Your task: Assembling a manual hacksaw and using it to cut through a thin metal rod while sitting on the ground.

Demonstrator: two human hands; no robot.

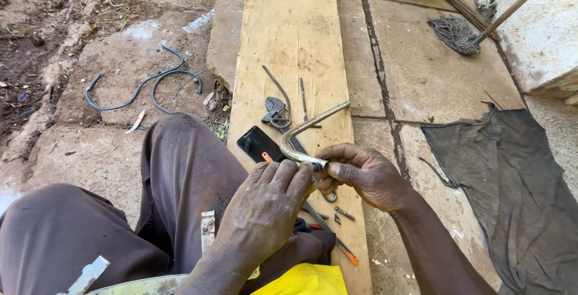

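Over the plank's [289, 42] near end, a bent metal tube [304, 135] is gripped by both hands: left hand [265, 211] clamped on its lower end, right hand [361, 174] pinching beside. Keeping both grips close probably steadies it; a phone [257, 143] and pliers [274, 109] lie beneath.

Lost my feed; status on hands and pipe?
Both hands, left and right, grip bent metal pipe over plank. Tools beneath, nothing blocking.

Pipe end [313, 162] hidden under hands [301, 192]
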